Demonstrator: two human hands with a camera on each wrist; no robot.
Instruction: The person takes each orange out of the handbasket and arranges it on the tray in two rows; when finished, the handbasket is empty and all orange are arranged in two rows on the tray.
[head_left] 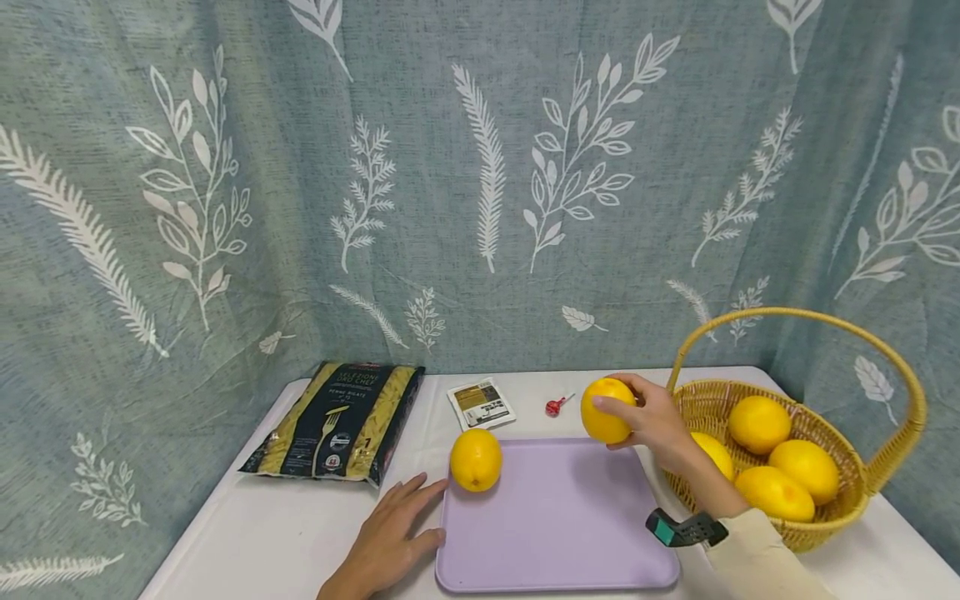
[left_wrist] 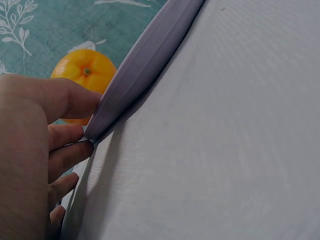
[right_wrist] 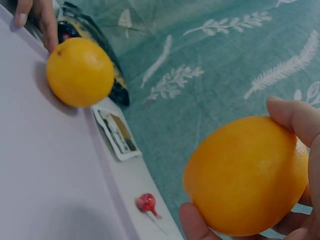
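Note:
My right hand (head_left: pixel 658 423) grips an orange (head_left: pixel 606 410) with thumb and fingers, holding it above the back right corner of a lilac tray (head_left: pixel 555 525). In the right wrist view this orange (right_wrist: pixel 245 175) shows large, its smooth skin framed by the fingertips. A second orange (head_left: pixel 476 461) sits at the tray's back left corner. Beside the tray's left edge is my left hand (head_left: pixel 393 529), its fingers spread and holding nothing. The left wrist view shows its thumb (left_wrist: pixel 75 102) right at the tray rim, with the second orange behind it.
At the right stands a wicker basket (head_left: pixel 817 533) with a tall handle, holding several yellow-orange fruits (head_left: pixel 759 423). Behind the tray lie a red lollipop (head_left: pixel 555 407) and a flat white sachet (head_left: pixel 482 404). A pasta bag (head_left: pixel 337 423) lies back left, before a green curtain (head_left: pixel 450 208).

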